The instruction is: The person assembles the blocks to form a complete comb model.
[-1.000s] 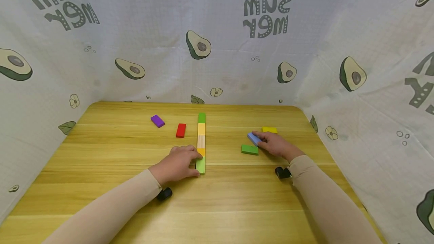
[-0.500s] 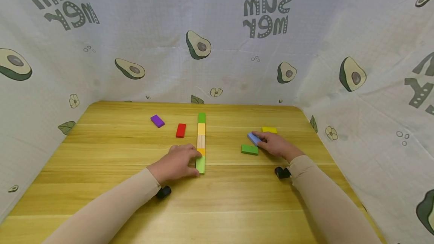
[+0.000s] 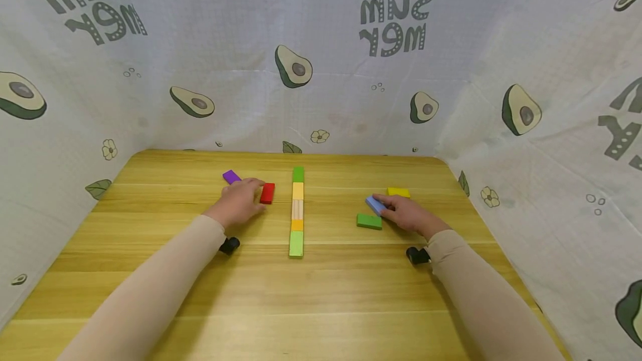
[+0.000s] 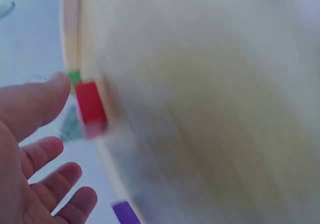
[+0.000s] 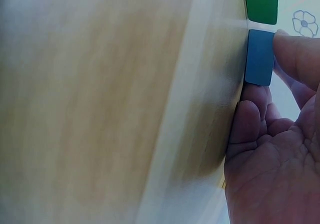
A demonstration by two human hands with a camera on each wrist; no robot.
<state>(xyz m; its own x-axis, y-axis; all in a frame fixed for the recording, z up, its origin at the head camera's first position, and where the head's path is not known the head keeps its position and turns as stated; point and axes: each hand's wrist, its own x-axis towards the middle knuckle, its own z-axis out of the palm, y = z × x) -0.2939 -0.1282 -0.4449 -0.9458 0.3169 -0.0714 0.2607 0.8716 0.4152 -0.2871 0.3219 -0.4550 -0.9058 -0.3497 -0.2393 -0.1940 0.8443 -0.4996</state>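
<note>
My left hand [image 3: 238,203] hovers just left of a red block [image 3: 268,194], thumb and fingers spread apart at its near side. The left wrist view has the thumb close to the red block [image 4: 91,103], with nothing held. Behind that hand a purple block [image 3: 230,176] is partly covered. My right hand [image 3: 408,216] holds a blue block [image 3: 373,204] on the table between thumb and fingers. In the right wrist view the thumb lies along one edge of the blue block [image 5: 259,58], the fingers curled at its end. A green block [image 3: 369,222] lies just in front of it.
Mid-table, a straight row of blocks runs front to back: light green [image 3: 296,244], orange [image 3: 297,225], plain wood [image 3: 297,209], pale yellow [image 3: 298,190] and green [image 3: 298,174]. A yellow block [image 3: 398,191] lies behind the right hand. A patterned cloth [image 3: 341,99] surrounds the wooden table [image 3: 321,305].
My left hand has left the light green block at the row's near end and moved back and left to the red block. The right hand stays at the blue block.
</note>
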